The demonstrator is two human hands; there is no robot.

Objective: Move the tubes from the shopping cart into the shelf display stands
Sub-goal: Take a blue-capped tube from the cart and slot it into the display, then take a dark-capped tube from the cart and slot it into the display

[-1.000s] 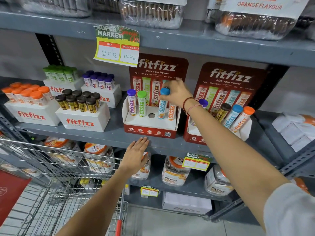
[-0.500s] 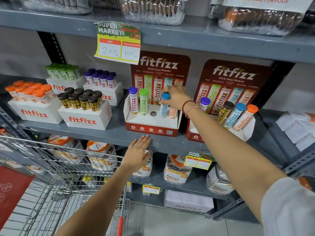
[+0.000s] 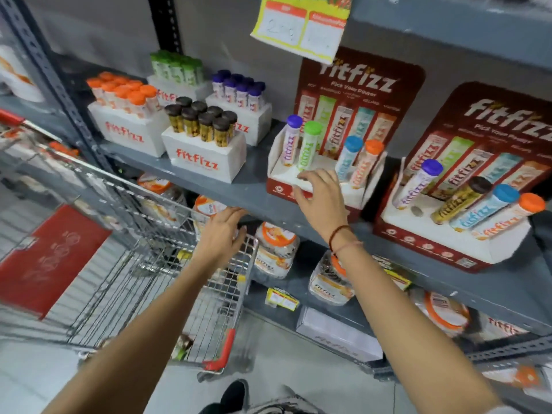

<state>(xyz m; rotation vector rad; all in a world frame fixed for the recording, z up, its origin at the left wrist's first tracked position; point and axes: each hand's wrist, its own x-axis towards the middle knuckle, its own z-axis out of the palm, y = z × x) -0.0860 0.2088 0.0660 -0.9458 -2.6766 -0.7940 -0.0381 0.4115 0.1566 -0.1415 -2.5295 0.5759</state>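
The left display stand (image 3: 370, 171) on the grey shelf holds a purple-capped tube (image 3: 290, 138), a green-capped one (image 3: 308, 144), a blue-capped tube (image 3: 348, 155) and an orange-capped one (image 3: 366, 162). My right hand (image 3: 321, 195) hovers empty with fingers spread in front of this stand, just below the tubes. The right display stand (image 3: 448, 237) carries several leaning tubes. My left hand (image 3: 222, 234) is open over the wire shopping cart (image 3: 149, 264), by the shelf's front edge. A tube (image 3: 182, 346) lies blurred in the cart bottom.
White fitfizz boxes (image 3: 206, 156) packed with orange, green, purple and brown capped tubes stand at the shelf's left. A yellow price tag (image 3: 301, 25) hangs from the shelf above. Jars (image 3: 276, 252) fill the lower shelf. The cart's red handle (image 3: 222, 351) is near my legs.
My right hand let go of the blue-capped tube, which now stands in the left stand, and drew back downward. My view swung down and left toward the cart; my left hand stays by the shelf edge.
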